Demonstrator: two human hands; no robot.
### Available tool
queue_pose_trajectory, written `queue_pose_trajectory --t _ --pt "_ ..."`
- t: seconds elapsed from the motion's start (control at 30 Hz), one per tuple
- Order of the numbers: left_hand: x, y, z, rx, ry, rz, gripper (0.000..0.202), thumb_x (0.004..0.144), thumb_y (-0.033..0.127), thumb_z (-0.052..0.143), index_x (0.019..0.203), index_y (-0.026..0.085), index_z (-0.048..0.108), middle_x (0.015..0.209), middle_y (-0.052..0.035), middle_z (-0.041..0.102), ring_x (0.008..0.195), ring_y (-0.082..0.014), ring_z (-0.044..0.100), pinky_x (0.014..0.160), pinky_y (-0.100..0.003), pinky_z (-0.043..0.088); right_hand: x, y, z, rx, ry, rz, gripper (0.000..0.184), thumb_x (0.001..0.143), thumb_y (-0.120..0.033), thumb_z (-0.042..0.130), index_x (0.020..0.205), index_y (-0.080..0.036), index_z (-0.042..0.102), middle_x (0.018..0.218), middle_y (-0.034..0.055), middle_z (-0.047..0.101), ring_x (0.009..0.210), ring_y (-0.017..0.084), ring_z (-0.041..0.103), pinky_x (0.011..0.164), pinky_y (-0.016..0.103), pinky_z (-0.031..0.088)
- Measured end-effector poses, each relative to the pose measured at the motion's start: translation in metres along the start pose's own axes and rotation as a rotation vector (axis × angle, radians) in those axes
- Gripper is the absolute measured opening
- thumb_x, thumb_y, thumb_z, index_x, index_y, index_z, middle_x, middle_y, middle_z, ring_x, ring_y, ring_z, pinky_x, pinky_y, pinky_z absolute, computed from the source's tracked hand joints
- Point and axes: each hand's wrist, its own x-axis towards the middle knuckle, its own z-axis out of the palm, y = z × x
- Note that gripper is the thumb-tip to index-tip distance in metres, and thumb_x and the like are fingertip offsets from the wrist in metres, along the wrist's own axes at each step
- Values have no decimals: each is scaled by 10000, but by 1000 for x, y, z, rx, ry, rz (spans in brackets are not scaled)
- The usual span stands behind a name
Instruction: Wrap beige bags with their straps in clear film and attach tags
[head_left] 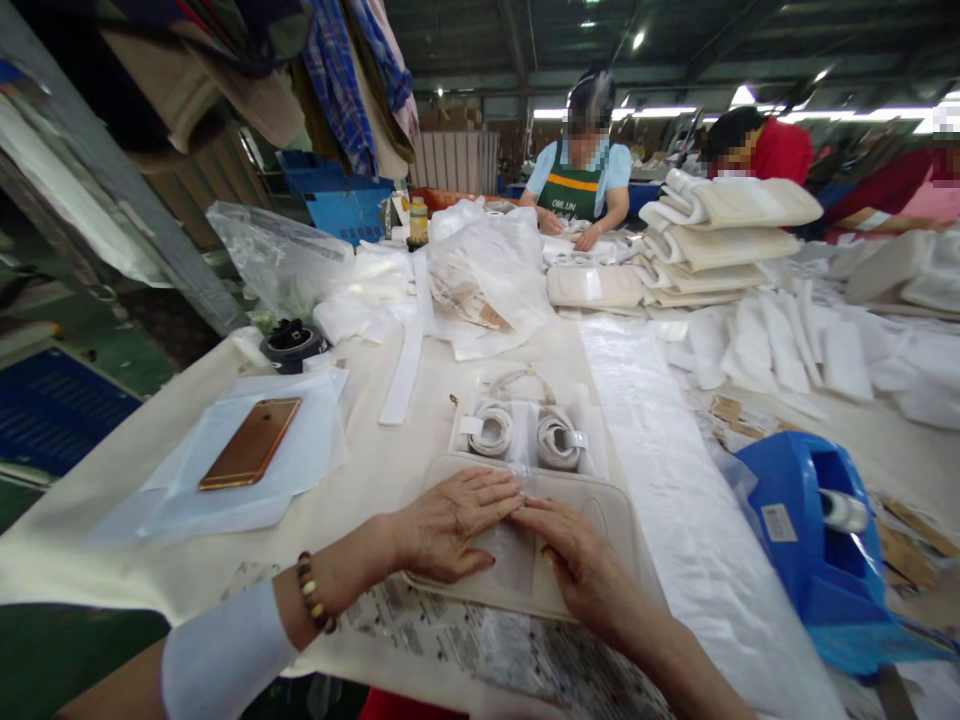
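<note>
My left hand (454, 520) lies flat with fingers stretched out on a cream padded piece (600, 500) wrapped in clear plastic, near the table's front edge. My right hand (577, 560) also rests flat on it, its fingertips meeting those of the left at the middle of the piece. Just beyond the piece lie two coiled white straps (525, 435). A beaded bracelet (313, 592) sits on my left wrist.
A gold phone (251, 442) lies on white sheets at the left. A blue tape dispenser (817, 540) stands at the right. Stacked cream pads (720, 240), plastic bags (487, 270) and white pieces fill the far table. Other people work at the back.
</note>
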Motion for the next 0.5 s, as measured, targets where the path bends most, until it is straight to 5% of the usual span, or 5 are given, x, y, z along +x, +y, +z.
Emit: queue_pose_trajectory --t 0.2,0.5 --pt "-2 2 -5 -46 -121 -41 935 625 378 730 1392 79 287 1481 -176 255 1380 -280 215 1150 -436 157 1 1 11 30 70 24 527 709 7 364 1135 -199 596 1092 65 663 1063 186 580 949 420 475" --pt "1 1 -4 -63 -115 -57 957 608 351 749 1403 114 270 1484 -168 257 1374 -281 233 1143 -431 165 8 -8 8 -15 58 48 617 604 27 360 1099 -237 617 1085 49 637 1044 195 559 898 397 483"
